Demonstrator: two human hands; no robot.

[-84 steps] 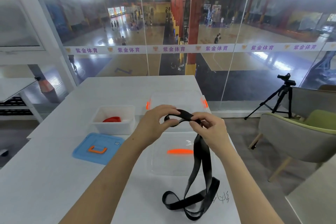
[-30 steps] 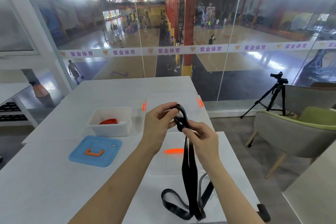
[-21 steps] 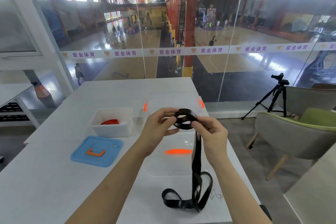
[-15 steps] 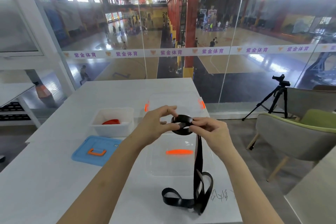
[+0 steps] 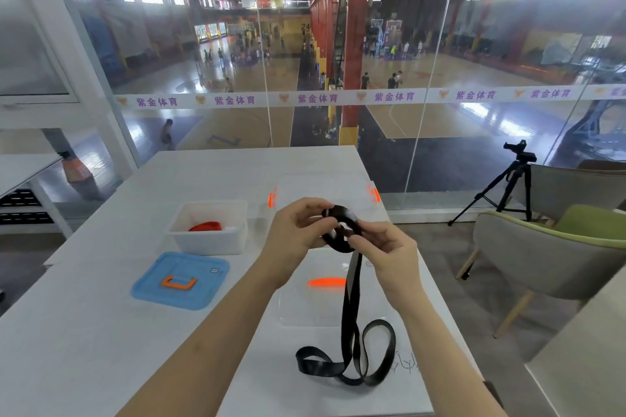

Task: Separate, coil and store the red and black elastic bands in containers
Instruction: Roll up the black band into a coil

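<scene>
My left hand [image 5: 293, 232] pinches the coiled part of the black band [image 5: 339, 211] just in front of the clear box [image 5: 321, 178]; my right hand [image 5: 389, 254] pinches the strand feeding it, the loose tail drooping nearer me. I'd wind each turn flat and taut — no twists. The red band [image 5: 205, 226] lies left of the box.

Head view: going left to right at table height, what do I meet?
blue lid → left hand → black band coil → right hand → tripod
</scene>
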